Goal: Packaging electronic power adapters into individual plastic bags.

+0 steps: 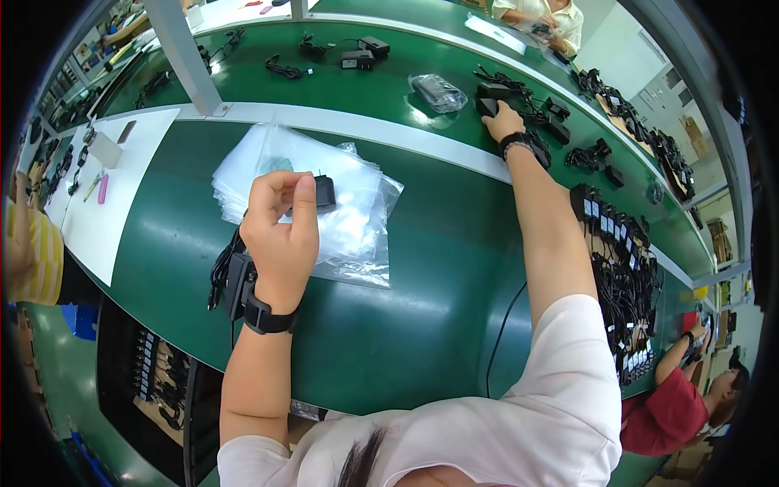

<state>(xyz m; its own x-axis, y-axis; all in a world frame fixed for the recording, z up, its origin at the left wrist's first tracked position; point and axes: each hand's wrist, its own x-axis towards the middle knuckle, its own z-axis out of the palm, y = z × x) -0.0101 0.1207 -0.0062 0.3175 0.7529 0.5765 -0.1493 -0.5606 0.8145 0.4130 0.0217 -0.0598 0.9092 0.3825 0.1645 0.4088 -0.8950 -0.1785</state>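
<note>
My left hand [282, 223] is raised over a stack of clear plastic bags [353, 174], its fingers curled in a pinch. A black power adapter [324, 193] shows at the thumb side, prong upward, and seems held in those fingers. Beside my left wrist lies another black adapter [237, 284] with a bundled cable. My right arm stretches over the white rail to the far green surface. There my right hand [505, 122] closes around a black adapter [488, 107] at the edge of a heap of adapters and cables [527, 97]; its fingertips are partly hidden.
A bagged adapter [438, 93] lies left of my right hand. Rows of adapters with cables [621, 260] fill the right side. A metal post [182, 57] rises at back left, by a white board [122, 187]. Other people work across, left and right.
</note>
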